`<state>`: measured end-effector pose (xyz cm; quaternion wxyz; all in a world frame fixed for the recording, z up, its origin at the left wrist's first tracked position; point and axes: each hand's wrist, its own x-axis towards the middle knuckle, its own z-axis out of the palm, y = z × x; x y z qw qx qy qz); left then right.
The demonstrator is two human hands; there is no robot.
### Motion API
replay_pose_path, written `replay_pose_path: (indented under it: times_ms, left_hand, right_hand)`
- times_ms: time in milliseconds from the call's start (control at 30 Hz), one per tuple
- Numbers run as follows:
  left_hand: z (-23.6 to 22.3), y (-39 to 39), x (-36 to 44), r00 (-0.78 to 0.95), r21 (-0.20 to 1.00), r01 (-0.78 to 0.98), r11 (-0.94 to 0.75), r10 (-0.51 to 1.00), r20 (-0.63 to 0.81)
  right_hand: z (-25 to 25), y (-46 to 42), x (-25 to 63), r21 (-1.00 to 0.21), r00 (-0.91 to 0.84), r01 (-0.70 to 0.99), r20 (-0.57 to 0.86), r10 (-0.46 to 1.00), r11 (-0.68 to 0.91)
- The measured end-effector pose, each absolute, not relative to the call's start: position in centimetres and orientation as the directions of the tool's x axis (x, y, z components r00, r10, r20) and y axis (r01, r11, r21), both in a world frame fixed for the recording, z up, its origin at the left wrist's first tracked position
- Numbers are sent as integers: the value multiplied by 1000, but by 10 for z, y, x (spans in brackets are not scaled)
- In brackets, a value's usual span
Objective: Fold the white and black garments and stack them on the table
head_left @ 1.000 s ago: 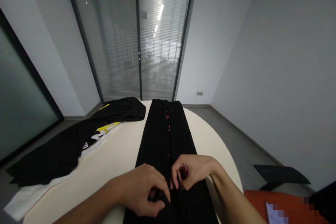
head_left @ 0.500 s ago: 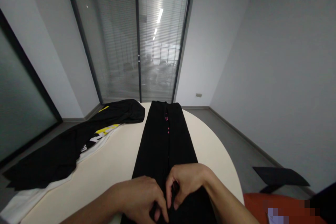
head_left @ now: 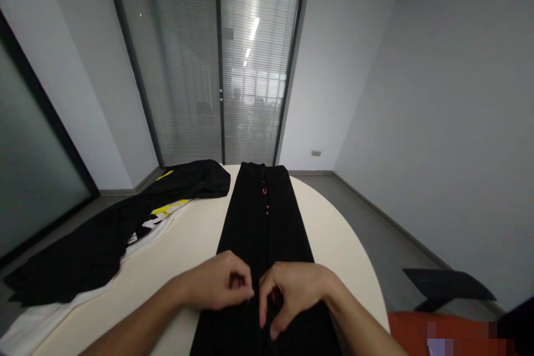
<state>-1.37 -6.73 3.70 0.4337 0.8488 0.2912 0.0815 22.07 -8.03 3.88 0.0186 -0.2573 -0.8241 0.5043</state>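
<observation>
A long black garment (head_left: 246,222) lies flat before me, its two sides meeting along a middle line. Small pink marks show through the gap near its far end. Over its left half is my left hand (head_left: 223,283), fingers curled and thumb closed against the forefinger; whatever is between those tips is hidden or too small to see. My right hand (head_left: 294,292) bends over the garment just right of the middle line. Its thumb and forefinger point down at the cloth, tips slightly apart, with nothing visible between them.
Another black garment (head_left: 100,233) with yellow and white print lies along the left side of the round cream table (head_left: 334,233), a white cloth (head_left: 94,292) under its edge. An orange chair seat (head_left: 417,325) with a black armrest (head_left: 448,283) stands at right.
My left hand has moved away from me, up the garment, and its thumb and forefinger have come together. My right hand has moved only slightly left and nearer to me.
</observation>
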Motion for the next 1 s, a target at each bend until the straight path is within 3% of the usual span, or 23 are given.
replay_pose_path:
  times_ms: [100, 233, 700, 767, 900, 933, 1000]
  left_hand:
    - [33, -50, -20, 715, 633, 533, -561, 699, 18]
    - [23, -41, -23, 715, 591, 572, -569, 699, -20]
    - [21, -41, -27, 736, 718, 570, -399, 636, -231]
    - [21, -42, -30, 746, 767, 574, -285, 569, -347]
    - [25, -44, -34, 774, 802, 596, -43, 294, -560]
    - [27, -44, -33, 789, 818, 575, -32, 286, -544]
    - [30, -44, -30, 806, 875, 475, -90, 444, -392]
  right_hand:
    - [46, -81, 221, -795, -862, 378, -116, 493, 474]
    - [41, -81, 216, -710, -887, 413, -171, 429, 570]
    - [41, -88, 200, -554, -872, 489, -327, 364, 674]
    - [43, -93, 194, -527, -874, 481, -355, 333, 701]
    - [25, -112, 175, -456, -879, 412, -426, 212, 789]
    - [15, -117, 170, -440, -863, 429, -456, 215, 789]
    - [-4, -125, 159, -452, -813, 516, -526, 251, 727]
